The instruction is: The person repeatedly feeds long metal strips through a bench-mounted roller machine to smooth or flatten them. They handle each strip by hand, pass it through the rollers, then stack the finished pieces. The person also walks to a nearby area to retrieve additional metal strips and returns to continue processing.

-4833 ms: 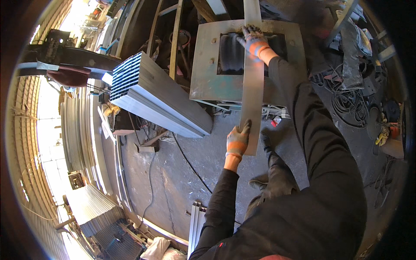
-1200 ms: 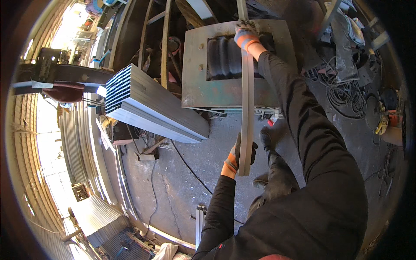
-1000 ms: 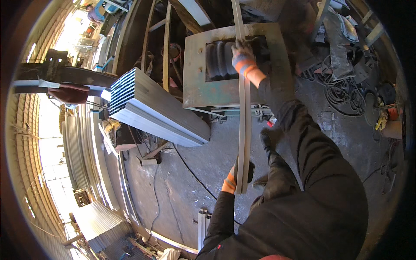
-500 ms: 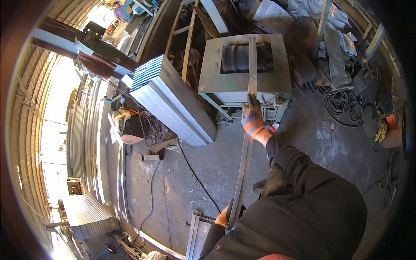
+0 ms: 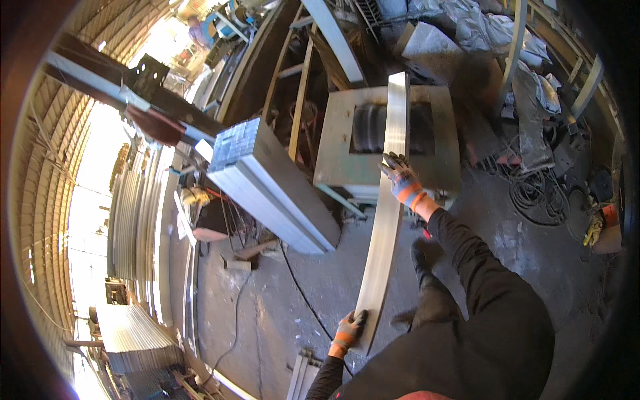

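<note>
Right now the gloved fingers of the right hand [image 5: 403,183] lie spread across the upper part of a long flat metal bar [image 5: 380,260]; whether the thumb closes on it I cannot tell. Below them, at the bar's near end, the left hand [image 5: 348,330] has closed on its left edge, thumb over the broad face, the other fingers mostly hidden. Beyond the right fingers, the bar's far end crosses over a dark ribbed roller [image 5: 369,128] set in a metal machine [image 5: 335,157]. Left of those fingers is a stack of metal profiles [image 5: 267,190]; coiled cables [image 5: 539,197] lie well to their right. Beneath the left fingers, shorter profiles [image 5: 302,377] rest on the floor [image 5: 277,327].
</note>
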### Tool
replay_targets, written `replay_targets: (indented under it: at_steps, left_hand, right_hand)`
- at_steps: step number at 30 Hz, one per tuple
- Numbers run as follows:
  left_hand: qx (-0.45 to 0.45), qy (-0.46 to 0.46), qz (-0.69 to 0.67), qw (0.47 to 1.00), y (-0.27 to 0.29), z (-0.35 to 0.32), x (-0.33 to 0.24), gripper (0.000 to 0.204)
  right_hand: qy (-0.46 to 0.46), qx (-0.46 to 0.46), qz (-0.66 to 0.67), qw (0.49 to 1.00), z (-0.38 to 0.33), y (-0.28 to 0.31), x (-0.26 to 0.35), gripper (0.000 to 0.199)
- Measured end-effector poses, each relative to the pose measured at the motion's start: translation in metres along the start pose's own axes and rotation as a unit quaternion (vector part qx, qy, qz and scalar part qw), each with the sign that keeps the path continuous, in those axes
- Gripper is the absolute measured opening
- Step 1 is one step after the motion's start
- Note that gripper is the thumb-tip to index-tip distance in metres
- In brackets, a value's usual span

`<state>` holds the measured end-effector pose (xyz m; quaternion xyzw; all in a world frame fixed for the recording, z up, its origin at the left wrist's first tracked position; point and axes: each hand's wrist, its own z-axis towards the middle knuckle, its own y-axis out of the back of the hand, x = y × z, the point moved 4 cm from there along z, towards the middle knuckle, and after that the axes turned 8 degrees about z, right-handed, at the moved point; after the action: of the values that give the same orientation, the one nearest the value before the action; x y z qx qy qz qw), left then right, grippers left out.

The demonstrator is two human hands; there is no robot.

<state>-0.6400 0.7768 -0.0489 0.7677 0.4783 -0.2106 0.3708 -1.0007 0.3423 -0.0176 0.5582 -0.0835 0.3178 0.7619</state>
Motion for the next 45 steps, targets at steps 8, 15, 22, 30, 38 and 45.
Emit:
replay_targets:
  at_steps: [8, 15, 22, 30, 38, 45]
  left_hand:
    - [-0.089, -0.057, 0.219, 0.970, -0.041, 0.197, -0.275, 0.077]
    - [-0.062, -0.152, 0.241, 0.957, -0.045, 0.213, -0.290, 0.071]
    - [-0.076, -0.066, 0.233, 0.967, -0.023, 0.122, -0.175, 0.065]
    - [-0.091, -0.051, 0.208, 0.972, 0.004, -0.042, -0.015, 0.057]
    - [-0.066, -0.008, 0.186, 0.980, -0.010, -0.177, 0.161, 0.061]
    - [0.045, -0.055, 0.124, 0.990, -0.001, -0.166, 0.134, 0.068]
  right_hand:
    - [-0.279, 0.101, 0.007, 0.955, 0.239, -0.002, -0.190, 0.087]
    - [-0.175, 0.004, -0.173, 0.969, 0.238, -0.010, -0.176, 0.082]
    - [-0.189, 0.040, -0.167, 0.967, 0.136, -0.011, -0.071, 0.079]
    - [-0.161, -0.003, -0.139, 0.977, -0.032, -0.015, 0.093, 0.080]
    - [-0.173, 0.086, -0.104, 0.976, -0.184, -0.007, 0.220, 0.093]
    - [-0.124, -0.099, 0.055, 0.986, -0.168, 0.002, 0.185, 0.086]
